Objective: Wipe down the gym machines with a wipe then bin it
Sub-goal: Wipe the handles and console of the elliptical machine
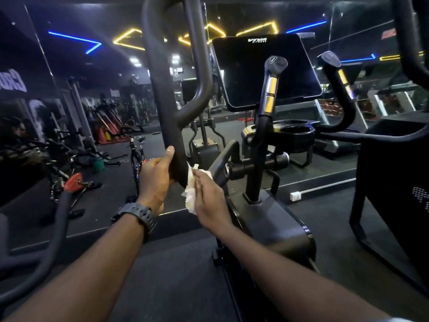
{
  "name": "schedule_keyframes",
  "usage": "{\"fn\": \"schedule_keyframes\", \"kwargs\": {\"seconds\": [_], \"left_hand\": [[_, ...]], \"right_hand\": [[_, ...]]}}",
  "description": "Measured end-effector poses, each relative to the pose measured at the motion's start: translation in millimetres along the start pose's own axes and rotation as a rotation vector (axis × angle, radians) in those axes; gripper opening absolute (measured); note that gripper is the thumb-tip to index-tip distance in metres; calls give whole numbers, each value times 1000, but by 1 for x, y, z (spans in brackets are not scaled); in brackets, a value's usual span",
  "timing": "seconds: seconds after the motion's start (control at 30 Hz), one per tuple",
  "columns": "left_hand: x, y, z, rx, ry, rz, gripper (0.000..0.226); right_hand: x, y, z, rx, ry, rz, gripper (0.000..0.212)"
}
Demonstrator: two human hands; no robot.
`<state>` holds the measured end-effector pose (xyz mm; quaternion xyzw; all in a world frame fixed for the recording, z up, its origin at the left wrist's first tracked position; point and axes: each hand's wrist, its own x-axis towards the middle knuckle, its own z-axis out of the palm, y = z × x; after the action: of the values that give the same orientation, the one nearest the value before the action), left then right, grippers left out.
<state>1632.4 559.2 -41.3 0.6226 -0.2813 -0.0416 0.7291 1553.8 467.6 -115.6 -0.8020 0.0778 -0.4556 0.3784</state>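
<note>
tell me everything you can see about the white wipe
The wipe is a white, crumpled sheet that looks like thin tissue or soft cloth, bunched into folds rather than spread flat. The right hand holds it, fingers curled round it, pressing its upper end against the lower part of the black padded handlebar. Its lower end hangs free below the hand. The left hand grips the same bar just beside it.
</note>
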Motion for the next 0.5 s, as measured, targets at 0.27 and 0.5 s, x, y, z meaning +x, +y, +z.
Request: {"fn": "schedule_keyframes", "kwargs": {"seconds": [0.27, 0.5], "left_hand": [[-5, -14, -3, -57, -94, -23, 48], [10, -45, 6, -228, -102, -163, 64]], "right_hand": [[28, 43, -1, 3, -11, 110, 29], [11, 33, 28, 188, 160, 161, 23]]}}
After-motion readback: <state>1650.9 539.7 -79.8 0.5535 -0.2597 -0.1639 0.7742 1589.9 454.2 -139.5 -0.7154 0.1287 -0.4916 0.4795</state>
